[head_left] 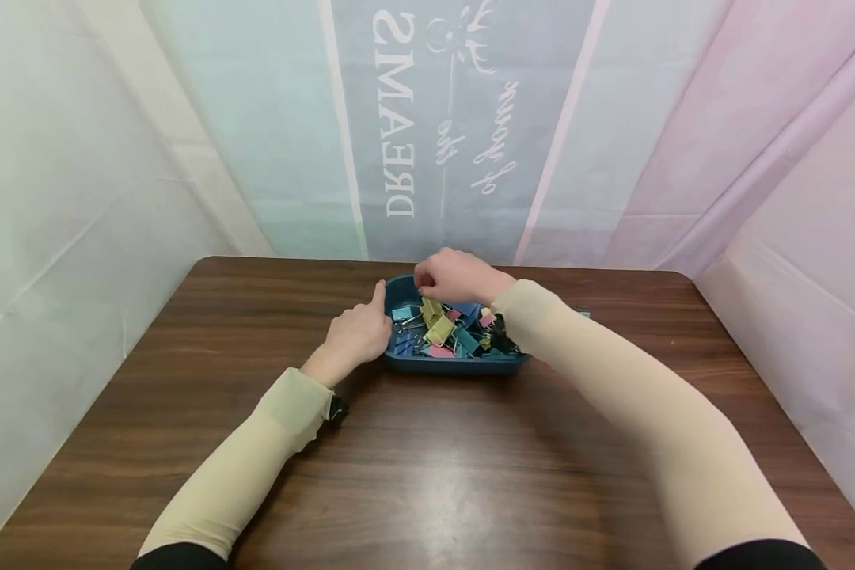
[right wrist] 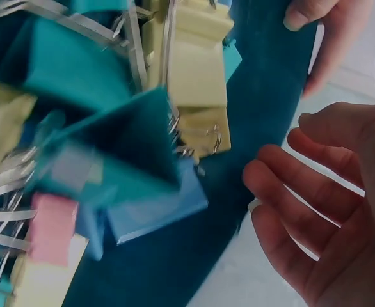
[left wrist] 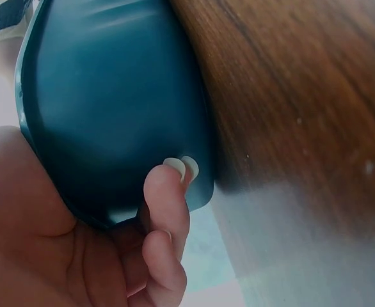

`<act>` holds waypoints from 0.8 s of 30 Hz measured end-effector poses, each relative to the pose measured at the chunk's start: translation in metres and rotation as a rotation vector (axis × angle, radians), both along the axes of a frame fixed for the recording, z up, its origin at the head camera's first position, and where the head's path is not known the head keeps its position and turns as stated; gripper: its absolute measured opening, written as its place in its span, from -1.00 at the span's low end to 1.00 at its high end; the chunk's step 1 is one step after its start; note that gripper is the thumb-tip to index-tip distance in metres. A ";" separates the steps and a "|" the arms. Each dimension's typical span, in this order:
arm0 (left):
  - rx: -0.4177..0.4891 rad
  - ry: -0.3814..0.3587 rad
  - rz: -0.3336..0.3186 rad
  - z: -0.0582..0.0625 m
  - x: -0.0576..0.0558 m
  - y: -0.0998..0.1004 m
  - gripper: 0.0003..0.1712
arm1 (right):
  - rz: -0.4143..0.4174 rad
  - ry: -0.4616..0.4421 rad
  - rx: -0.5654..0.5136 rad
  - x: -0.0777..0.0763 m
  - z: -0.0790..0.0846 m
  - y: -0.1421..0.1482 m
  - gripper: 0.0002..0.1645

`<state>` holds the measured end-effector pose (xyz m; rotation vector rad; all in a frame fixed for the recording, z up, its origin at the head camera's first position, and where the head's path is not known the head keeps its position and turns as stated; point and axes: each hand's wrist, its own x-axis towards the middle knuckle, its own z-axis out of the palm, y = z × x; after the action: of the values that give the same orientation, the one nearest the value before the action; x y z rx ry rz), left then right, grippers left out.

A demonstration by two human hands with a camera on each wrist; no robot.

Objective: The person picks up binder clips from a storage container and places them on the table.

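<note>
While the left hand's [head_left: 359,330] fingers clamp a bin [head_left: 456,366] of binder clips [head_left: 440,330] near the tabletop's [head_left: 399,483] far edge, the right hand's [head_left: 463,277] bend loosely apart.

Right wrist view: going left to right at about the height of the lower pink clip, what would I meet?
Pink clip → blue clip → bare wall of the tray → right hand.
</note>
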<state>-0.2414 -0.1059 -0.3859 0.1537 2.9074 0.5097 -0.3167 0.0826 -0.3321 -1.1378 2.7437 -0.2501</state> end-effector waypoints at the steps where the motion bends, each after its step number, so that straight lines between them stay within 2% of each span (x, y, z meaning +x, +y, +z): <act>1: -0.002 0.000 -0.001 0.000 0.000 0.000 -0.21 | 0.000 -0.011 0.007 -0.001 -0.001 -0.004 -0.81; 9: 0.026 -0.013 -0.017 0.002 0.002 0.001 -0.20 | 0.033 -0.088 0.085 0.000 -0.014 -0.031 -0.72; 15: 0.032 -0.017 -0.026 0.002 0.002 -0.001 -0.22 | 0.051 -0.090 0.138 0.002 -0.024 -0.043 -0.64; 24: 0.029 -0.016 -0.026 0.001 0.000 -0.001 -0.21 | 0.052 -0.101 0.163 0.001 -0.032 -0.047 -0.69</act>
<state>-0.2418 -0.1064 -0.3845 0.1900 2.8793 0.5471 -0.3154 0.0354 -0.3640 -1.1196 2.5892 -0.0727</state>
